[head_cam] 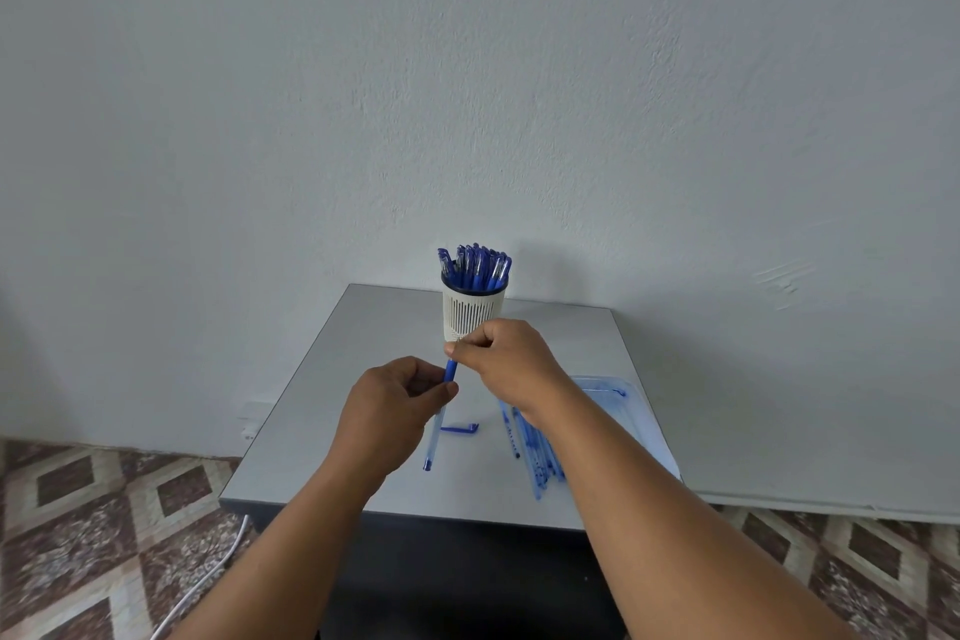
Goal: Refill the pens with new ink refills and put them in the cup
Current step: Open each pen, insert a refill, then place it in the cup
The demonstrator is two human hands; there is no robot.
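Left hand (396, 405) grip pinches pen (450, 371) | right hand (506, 359) grip covers its tip | cup (472, 311) base hidden

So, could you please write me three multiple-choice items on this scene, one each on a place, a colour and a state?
1. Where does the white slotted plastic cup stand on the grey table?
A. far edge, near the wall
B. near edge
C. on the floor

2. What colour are the capped pens in the cup?
A. red
B. blue
C. black

3. What are the left hand and right hand doing?
A. both resting flat
B. both gripping one blue pen
C. lifting the cup

Answers: 1 A, the cup sits at the table's back edge; 2 B, the caps are blue; 3 B, fingers of both hands pinch the pen.
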